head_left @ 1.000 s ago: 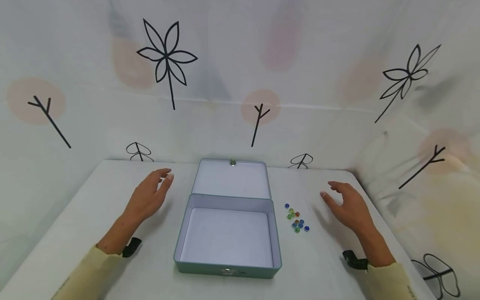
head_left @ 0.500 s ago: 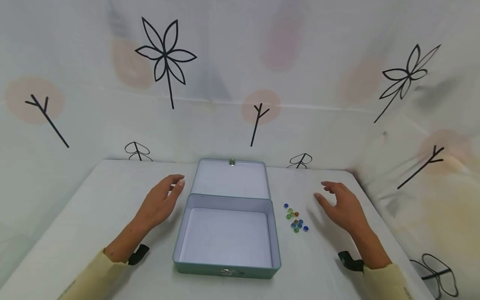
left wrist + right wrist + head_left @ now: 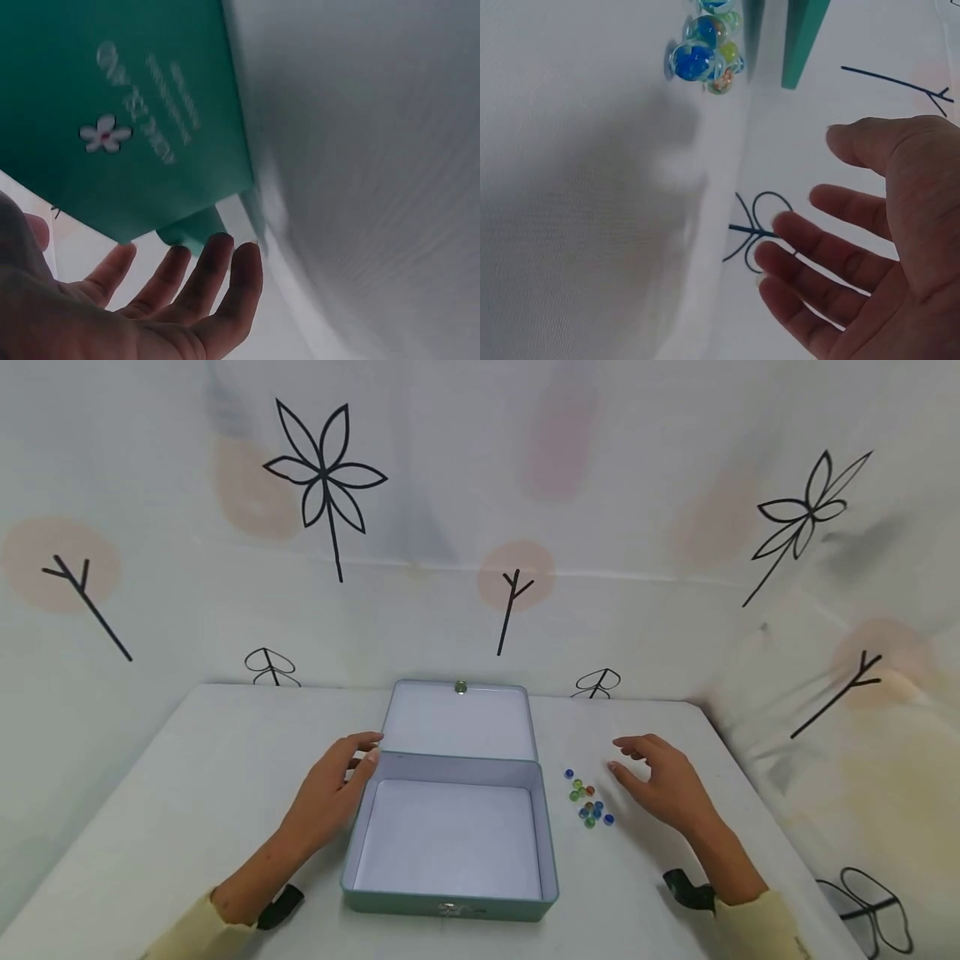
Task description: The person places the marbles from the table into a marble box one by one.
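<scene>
A green metal box [image 3: 450, 903] with a pale inside stands mid-table, its lid [image 3: 459, 718] swung back behind it. Nothing lies in the box. My left hand [image 3: 327, 793] is at the box's rear left corner, fingers loosely bent; whether it touches the rim I cannot tell. In the left wrist view its fingers [image 3: 244, 285] are spread beside the green wall [image 3: 135, 112], which bears a white flower. Several glass marbles [image 3: 590, 807] lie in a loose cluster right of the box. My right hand [image 3: 663, 781] hovers right of them, relaxed and holding nothing; the marbles [image 3: 694, 60] also show in the right wrist view.
A white cloth covers the table [image 3: 187, 793]. Behind and to the right hangs a pale curtain [image 3: 637, 527] with black plant drawings. A small clasp [image 3: 450, 909] sits on the box front, and a latch [image 3: 461, 687] on the lid edge.
My left hand has moved right and nearer, up to the box's rear left corner. My right hand has shifted left toward the marbles. Box and marbles stay in place.
</scene>
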Tool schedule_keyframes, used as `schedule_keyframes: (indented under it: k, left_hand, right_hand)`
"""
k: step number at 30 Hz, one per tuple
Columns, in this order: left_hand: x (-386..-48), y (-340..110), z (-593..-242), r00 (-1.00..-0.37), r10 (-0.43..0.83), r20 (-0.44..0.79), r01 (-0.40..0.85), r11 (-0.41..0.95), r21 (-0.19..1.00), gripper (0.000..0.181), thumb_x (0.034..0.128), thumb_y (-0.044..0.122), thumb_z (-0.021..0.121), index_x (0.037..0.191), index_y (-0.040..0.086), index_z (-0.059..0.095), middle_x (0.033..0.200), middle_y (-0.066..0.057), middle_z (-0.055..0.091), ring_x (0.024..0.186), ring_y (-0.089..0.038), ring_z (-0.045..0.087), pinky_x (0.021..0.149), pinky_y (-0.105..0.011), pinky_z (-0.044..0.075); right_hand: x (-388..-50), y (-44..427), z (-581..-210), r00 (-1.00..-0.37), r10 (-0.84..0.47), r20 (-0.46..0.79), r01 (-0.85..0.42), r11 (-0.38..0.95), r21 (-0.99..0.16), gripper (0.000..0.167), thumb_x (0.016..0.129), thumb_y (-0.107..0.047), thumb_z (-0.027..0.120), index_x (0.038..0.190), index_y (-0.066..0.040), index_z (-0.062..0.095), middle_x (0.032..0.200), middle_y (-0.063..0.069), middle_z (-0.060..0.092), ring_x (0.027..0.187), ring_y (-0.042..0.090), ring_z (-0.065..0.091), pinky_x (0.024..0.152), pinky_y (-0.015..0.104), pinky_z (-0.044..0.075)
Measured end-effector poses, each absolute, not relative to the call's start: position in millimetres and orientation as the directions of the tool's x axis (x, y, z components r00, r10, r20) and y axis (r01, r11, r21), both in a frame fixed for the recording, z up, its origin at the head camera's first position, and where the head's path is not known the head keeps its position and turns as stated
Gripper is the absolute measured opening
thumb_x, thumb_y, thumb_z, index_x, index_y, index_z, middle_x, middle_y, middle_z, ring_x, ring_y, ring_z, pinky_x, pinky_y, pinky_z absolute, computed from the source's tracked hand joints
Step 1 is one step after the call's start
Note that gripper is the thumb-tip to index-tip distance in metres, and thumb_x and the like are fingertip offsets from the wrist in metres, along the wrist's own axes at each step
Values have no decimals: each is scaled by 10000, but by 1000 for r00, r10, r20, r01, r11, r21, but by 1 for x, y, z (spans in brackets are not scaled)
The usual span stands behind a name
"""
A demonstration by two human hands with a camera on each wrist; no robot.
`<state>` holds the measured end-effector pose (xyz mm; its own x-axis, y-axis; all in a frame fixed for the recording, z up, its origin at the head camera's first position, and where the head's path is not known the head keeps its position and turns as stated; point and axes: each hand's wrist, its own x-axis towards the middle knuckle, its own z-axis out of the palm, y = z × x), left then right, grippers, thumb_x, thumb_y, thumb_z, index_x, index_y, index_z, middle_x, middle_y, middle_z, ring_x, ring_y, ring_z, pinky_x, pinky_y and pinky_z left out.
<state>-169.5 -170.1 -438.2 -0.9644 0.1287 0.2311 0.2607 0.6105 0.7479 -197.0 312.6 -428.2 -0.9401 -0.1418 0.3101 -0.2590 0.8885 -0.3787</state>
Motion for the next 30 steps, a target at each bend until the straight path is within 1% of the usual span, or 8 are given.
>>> schedule_keyframes:
  k: [8,15,18,23,27,28,30]
  left_hand:
    - [-154,-170,-443,-967,120,223,250,594,765,482,1141,445,459,1561,210,497,1548,-58,539,1262,-327,663,1015,-569,536]
    - [-144,-173,-443,-977,131,169,214,591,778,492,1137,452,470,1605,300,453,1575,-71,534,1259,-372,666,1007,-605,529]
    - [-142,-175,-444,-980,152,129,193,562,804,502,1138,452,469,1624,344,412,1570,-94,530,1268,-384,659,993,-573,546]
    - [-142,-178,-444,-976,210,52,154,506,848,527,1146,421,461,1656,394,329,1606,-133,468,1328,-405,614,924,-508,586]
    - [-142,-179,-445,-972,226,60,177,545,820,552,1146,381,477,1667,406,296,1599,-141,479,1321,-390,621,993,-556,551]
    - [-142,-179,-446,-972,226,61,179,554,813,558,1144,375,486,1667,410,293,1594,-140,486,1316,-388,626,994,-561,550]
    - [-142,-179,-445,-974,221,52,170,556,813,566,1140,359,505,1662,425,296,1591,-137,491,1314,-397,627,940,-538,579]
  right_hand:
    - [-195,304,-429,-935,-202,293,-317,848,-425,326,924,-101,818,1232,-24,742,1151,125,730,1033,338,695,889,550,577]
    - [-194,296,-436,-940,-251,231,-331,832,-445,285,916,-92,826,1193,-49,769,1123,69,737,1004,267,688,873,494,588]
    - [-194,294,-438,-938,-266,222,-340,829,-444,244,916,-85,822,1154,-56,780,1090,51,739,970,241,678,836,463,589]
    - [-195,293,-440,-940,-276,202,-339,830,-443,180,930,-93,807,1108,-74,789,1032,8,723,918,185,660,783,385,578]
    - [-195,293,-443,-940,-277,197,-338,832,-440,156,924,-96,809,1079,-91,796,981,-29,697,885,147,634,758,351,557]
    - [-195,292,-443,-940,-277,200,-338,833,-437,148,922,-93,811,1070,-95,797,969,-33,691,880,143,631,758,350,555]
    - [-196,292,-444,-939,-274,206,-339,836,-432,139,917,-93,816,1054,-101,796,951,-41,680,868,137,623,753,345,549]
